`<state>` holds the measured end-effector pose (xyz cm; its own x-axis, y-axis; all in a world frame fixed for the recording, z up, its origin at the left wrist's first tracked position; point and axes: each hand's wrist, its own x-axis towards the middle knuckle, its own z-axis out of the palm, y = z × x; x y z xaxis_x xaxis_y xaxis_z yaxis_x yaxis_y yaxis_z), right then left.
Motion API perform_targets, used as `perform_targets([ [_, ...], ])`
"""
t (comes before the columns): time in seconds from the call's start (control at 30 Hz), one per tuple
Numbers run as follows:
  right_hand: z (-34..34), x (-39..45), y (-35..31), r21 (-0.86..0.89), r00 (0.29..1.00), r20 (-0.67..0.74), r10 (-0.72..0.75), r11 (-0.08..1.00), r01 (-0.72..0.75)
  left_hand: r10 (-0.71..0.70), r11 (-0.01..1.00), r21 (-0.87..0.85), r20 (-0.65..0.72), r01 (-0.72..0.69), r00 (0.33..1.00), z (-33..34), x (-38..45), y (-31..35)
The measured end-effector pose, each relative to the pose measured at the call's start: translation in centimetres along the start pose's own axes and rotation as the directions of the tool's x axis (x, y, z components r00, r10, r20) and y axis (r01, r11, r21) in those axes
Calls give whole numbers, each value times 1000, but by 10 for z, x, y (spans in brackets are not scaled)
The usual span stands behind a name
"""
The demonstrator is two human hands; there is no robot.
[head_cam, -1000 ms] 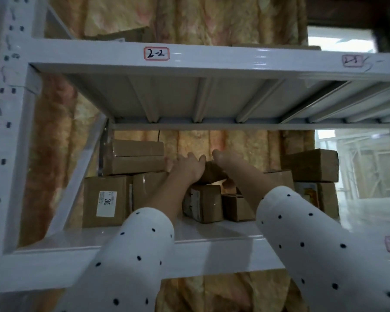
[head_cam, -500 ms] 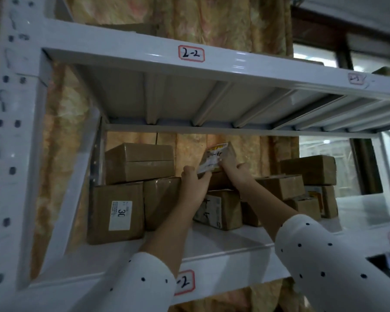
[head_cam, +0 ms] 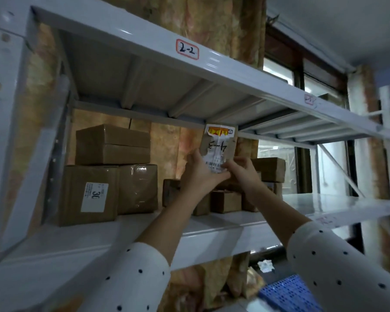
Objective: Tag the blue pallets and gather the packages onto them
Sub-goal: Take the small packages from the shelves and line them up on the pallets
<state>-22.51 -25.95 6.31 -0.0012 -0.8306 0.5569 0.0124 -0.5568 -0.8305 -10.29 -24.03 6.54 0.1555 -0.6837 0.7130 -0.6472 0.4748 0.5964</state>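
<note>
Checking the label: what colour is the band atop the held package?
Yellow and red band, head view.

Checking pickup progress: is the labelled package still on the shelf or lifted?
Lifted: both hands, left hand and right hand, hold the labelled package above the shelf.

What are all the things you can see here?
held package: 1, brown with white label, raised between both hands
boxes: several, brown, on the shelf, some stacked
shelf rack: 1, white, tagged 2-2
blue pallet: 1, blue, on the floor below right
curtain: 1, orange patterned, behind the rack
left hand: 1, grips the package's left side
right hand: 1, grips its lower right
sleeves: 2, white with black dots
</note>
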Motion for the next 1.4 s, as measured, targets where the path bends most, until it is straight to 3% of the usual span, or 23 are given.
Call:
perform_targets([
  [0.13,-19,-7,0,-12,1000,-8,-13,1000,13,-38,993,114,-24,40,999,19,-6,21],
  [0.23,-37,-13,1,-40,999,-26,-20,999,19,-61,992,109,-20,63,998,35,-11,35],
  [0.37,-73,-30,6,37,998,-57,-30,999,32,1,992,127,-25,2,1000,62,-29,50],
  [0.47,-108,-46,21,83,971,-238,30,996,-10,109,985,136,6,-109,994,92,-50,58],
  [0.57,-156,-62,64,-128,897,-437,70,982,-139,209,969,120,86,-218,974,131,-80,71],
  [0.63,-193,-78,101,-353,856,-508,93,884,-305,232,967,72,155,-245,960,160,-105,77],
  [0.7,-225,-105,132,-541,837,-528,144,703,-462,203,978,7,226,-210,953,192,-133,78],
  [0.83,-274,-173,175,-630,756,-600,263,427,-648,120,992,-11,398,-126,909,256,-196,65],
  [1.07,-327,-279,198,-780,728,-592,346,-18,-626,-71,996,11,642,84,763,339,-303,43],
  [1.2,-353,-322,216,-762,665,-629,402,-149,-630,-126,991,60,716,119,687,367,-356,46],
  [1.4,-385,-365,244,-777,630,-623,463,-279,-564,-215,976,192,765,103,608,394,-408,59],
])
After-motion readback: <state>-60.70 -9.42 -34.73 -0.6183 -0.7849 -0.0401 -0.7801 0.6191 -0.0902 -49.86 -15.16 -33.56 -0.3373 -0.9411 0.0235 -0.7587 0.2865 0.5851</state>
